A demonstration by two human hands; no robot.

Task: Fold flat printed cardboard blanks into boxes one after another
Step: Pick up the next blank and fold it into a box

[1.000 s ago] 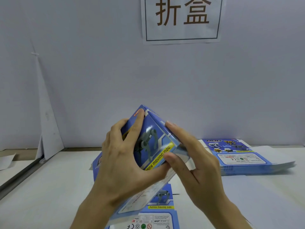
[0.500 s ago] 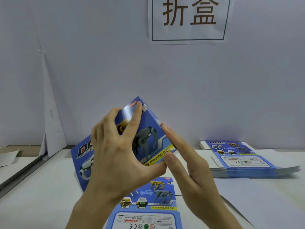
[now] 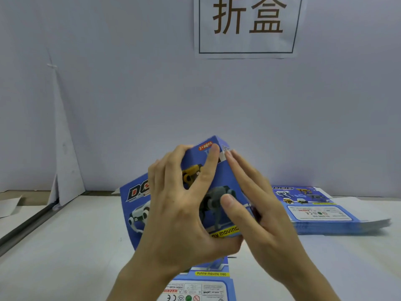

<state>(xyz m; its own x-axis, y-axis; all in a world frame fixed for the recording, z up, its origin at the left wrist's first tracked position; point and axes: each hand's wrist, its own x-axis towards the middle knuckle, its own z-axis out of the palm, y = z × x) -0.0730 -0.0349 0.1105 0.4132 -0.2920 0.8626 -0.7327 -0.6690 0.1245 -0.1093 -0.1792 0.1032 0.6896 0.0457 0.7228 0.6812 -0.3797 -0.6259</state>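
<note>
Folding stage: half-formed box [image 3: 223, 181] held above the counter [image 3: 65, 246], one corner uppermost, judged not yet squared.
Left hand [image 3: 180, 213]: fingers spread, gripping the front panel, thumb under its lower edge.
Right hand [image 3: 260, 213]: fingers straight, pressed flat against the side panel.
Risk: uneven pressure could crease a panel off its score line, or the box could spring flat.
Supply: stack of flat blanks [image 3: 321, 213] lies on the counter to the right.
</note>
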